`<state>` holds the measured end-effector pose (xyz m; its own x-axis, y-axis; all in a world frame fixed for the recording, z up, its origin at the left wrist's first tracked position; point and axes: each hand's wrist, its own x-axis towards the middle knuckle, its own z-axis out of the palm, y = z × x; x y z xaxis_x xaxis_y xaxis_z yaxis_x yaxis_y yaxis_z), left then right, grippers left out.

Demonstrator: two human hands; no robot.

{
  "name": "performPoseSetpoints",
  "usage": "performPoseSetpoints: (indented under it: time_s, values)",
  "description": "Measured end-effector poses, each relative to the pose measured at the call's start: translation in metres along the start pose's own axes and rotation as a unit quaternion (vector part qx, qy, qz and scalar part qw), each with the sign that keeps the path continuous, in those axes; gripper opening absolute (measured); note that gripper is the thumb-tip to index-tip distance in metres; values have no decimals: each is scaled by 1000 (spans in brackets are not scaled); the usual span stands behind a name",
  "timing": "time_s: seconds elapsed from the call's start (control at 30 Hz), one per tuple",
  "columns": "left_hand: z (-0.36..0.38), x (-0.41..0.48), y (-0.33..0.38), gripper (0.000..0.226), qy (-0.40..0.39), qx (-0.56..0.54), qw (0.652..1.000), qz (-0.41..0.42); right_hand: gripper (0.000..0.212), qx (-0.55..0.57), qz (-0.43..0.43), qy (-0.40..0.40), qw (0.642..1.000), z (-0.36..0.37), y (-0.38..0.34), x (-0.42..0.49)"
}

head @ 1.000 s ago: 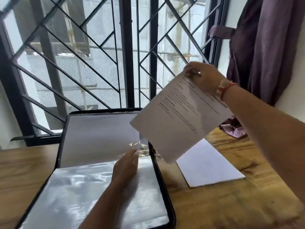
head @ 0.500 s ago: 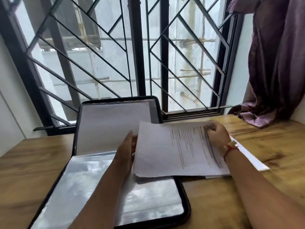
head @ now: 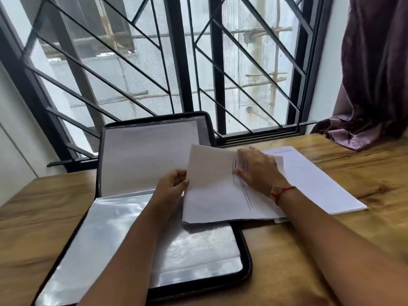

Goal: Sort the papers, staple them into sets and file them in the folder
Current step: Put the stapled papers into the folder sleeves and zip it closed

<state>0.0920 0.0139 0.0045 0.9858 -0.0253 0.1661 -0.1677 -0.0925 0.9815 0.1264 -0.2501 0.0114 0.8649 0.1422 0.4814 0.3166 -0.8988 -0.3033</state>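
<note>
A black display folder (head: 247,268) lies open on the wooden table, its far half propped up against the window and showing a white sheet. Clear plastic sleeves (head: 103,235) cover the near half. A printed paper set (head: 212,195) lies across the folder's right edge. My left hand (head: 172,184) pinches the set's left edge at the sleeve opening. My right hand (head: 258,168) rests flat on top of the set with its fingers spread. A stack of white papers (head: 320,184) lies on the table to the right, partly under the set.
A barred window (head: 198,62) runs along the table's far edge. A purple curtain (head: 375,85) hangs at the right, its hem resting on the table's far right corner. Bare wood table (head: 309,261) shows to the right and front.
My right hand brought the paper set down from the air onto the folder's right edge and now lies flat on it. My left hand moved from the sleeve to the set's left edge.
</note>
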Motion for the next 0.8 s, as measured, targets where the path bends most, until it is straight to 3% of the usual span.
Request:
performPoseSetpoints:
  time_s: [0.13,0.23,0.33,0.47,0.67,0.8]
  values:
    - [4,-4,3,17,21,10,1000,-5,60,-2,16,14,1000,9,-8,1]
    - [6,-2,1,16,25,48,999,-2,30,15,9,51,999,7,-4,4]
    - [7,-1,-2,4,-2,89,996,3,13,50,-5,59,997,3,-8,3]
    - [6,-6,-2,27,-37,106,994,4,5,44,-8,97,994,2,-16,0]
    - [2,-7,2,16,4,40,999,22,16,35,-112,148,982,-17,-14,3]
    - [1,-6,2,25,44,1,999,19,61,21,-146,94,985,-32,-21,0]
